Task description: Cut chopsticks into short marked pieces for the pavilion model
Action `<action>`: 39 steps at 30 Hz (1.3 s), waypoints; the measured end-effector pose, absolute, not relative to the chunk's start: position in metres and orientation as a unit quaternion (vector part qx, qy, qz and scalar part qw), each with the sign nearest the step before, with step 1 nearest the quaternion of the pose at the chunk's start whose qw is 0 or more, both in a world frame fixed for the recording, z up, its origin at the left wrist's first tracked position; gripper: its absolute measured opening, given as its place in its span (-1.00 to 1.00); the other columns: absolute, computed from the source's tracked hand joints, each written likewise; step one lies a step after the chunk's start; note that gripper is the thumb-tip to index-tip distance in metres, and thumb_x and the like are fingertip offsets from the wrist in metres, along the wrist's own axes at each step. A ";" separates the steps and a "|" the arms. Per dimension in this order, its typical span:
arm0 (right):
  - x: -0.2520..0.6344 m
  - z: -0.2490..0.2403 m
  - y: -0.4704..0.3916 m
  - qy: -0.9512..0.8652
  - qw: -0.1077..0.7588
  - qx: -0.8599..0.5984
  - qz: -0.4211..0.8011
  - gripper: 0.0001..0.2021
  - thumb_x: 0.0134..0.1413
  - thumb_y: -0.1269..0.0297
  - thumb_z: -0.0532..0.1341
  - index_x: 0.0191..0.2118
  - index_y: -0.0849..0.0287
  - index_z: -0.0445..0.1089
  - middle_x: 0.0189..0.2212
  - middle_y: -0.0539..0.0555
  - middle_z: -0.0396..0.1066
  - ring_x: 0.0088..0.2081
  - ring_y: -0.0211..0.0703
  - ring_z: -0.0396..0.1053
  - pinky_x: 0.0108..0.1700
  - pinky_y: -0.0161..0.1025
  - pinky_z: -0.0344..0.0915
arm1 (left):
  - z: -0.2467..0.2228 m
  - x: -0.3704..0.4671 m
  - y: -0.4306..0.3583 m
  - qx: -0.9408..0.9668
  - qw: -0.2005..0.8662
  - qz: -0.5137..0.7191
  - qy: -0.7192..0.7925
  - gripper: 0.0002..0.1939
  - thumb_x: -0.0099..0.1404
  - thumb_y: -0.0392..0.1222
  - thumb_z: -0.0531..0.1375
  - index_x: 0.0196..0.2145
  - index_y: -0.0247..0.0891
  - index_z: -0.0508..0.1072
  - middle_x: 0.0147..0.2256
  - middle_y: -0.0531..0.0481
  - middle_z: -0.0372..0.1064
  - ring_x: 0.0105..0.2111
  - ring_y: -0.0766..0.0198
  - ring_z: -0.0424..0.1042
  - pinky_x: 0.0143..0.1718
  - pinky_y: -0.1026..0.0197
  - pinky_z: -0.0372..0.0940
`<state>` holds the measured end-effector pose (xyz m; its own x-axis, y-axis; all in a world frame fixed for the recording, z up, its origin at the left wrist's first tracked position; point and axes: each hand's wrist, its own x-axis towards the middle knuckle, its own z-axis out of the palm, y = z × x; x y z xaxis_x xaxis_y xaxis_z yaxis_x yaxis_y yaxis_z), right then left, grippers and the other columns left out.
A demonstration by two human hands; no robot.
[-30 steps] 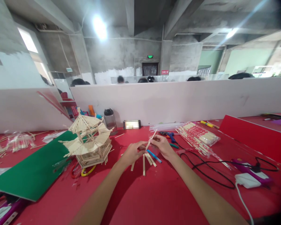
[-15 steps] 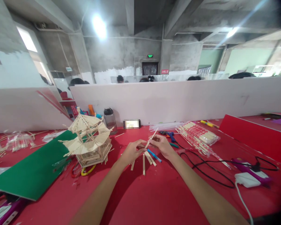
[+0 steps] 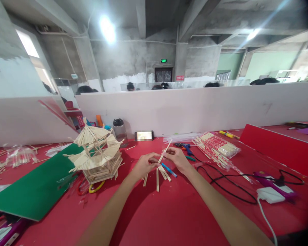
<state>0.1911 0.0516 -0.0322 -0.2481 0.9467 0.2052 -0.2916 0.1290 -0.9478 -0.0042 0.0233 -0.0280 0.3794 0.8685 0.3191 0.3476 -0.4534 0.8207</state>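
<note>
Between my two hands a pair of thin wooden sticks (image 3: 165, 150) is held at a slant above the table. My left hand (image 3: 146, 165) pinches their lower end, and my right hand (image 3: 178, 158) has its fingers closed on them higher up. Below lie several short wooden sticks (image 3: 157, 179) fanned out on the red table (image 3: 169, 218). A blue pen (image 3: 169, 169) rests beside them, under the hands. To the left stands a pagoda model (image 3: 97, 155) built of wooden sticks, with tiered roofs.
A glue gun (image 3: 186, 147) and packs of wooden sticks (image 3: 215, 148) lie to the right, with black cable (image 3: 228, 177) and a white adapter (image 3: 270, 194). A green board (image 3: 36, 188) is at left. A dark bottle (image 3: 119, 131) and a phone (image 3: 144, 135) stand along the white partition (image 3: 184, 109).
Very little differs. Both hands keep the sticks in nearly the same place, and the whole view has shifted slightly.
</note>
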 end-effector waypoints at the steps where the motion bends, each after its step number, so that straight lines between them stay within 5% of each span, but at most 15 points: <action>1: 0.192 -0.032 0.052 -0.532 0.530 -0.309 0.584 -0.68 -0.27 0.17 0.46 -0.35 0.22 0.49 -0.42 0.02 0.48 -0.37 -0.18 0.43 -0.18 -0.19 0.42 | -0.028 -0.005 0.023 0.762 0.335 0.385 0.399 -0.69 0.17 -0.19 0.28 -0.11 -0.25 0.48 -0.31 -0.05 0.55 -0.29 0.21 0.52 -0.17 0.22 0.34; 23: 0.188 -0.027 0.048 -0.556 0.532 -0.315 0.555 -0.72 -0.24 0.15 0.44 -0.38 0.21 0.50 -0.46 0.04 0.49 -0.39 -0.14 0.44 -0.23 -0.18 0.42 | -0.019 -0.006 0.021 0.773 0.337 0.371 0.388 -0.76 0.21 -0.13 0.23 -0.18 -0.29 0.49 -0.29 -0.07 0.53 -0.30 0.22 0.49 -0.21 0.23 0.32; 30: 0.186 -0.035 0.054 -0.537 0.568 -0.309 0.542 -0.69 -0.25 0.13 0.44 -0.36 0.19 0.48 -0.46 0.03 0.47 -0.40 -0.15 0.42 -0.26 -0.17 0.45 | -0.018 -0.033 0.038 0.767 0.219 0.327 0.507 -0.78 0.25 -0.08 0.14 -0.32 -0.30 0.46 -0.42 -0.03 0.49 -0.41 0.25 0.43 -0.32 0.26 0.27; 35: 0.191 -0.035 0.057 -0.552 0.555 -0.325 0.530 -0.70 -0.16 0.09 0.40 -0.35 0.19 0.45 -0.50 -0.01 0.41 -0.48 -0.23 0.38 -0.38 -0.26 0.40 | -0.017 -0.065 0.042 0.715 0.050 0.171 0.676 -0.85 0.21 -0.19 0.14 -0.32 -0.23 0.49 -0.30 -0.10 0.53 -0.29 0.13 0.49 -0.25 0.21 0.25; 39: 0.189 -0.034 0.053 -0.585 0.534 -0.327 0.516 -0.73 -0.10 0.09 0.36 -0.39 0.19 0.42 -0.56 -0.03 0.38 -0.53 -0.25 0.35 -0.46 -0.30 0.32 | -0.020 -0.072 0.040 0.683 0.018 0.061 0.728 -0.82 0.23 -0.17 0.13 -0.32 -0.22 0.52 -0.26 -0.19 0.54 -0.22 0.04 0.51 -0.22 0.16 0.27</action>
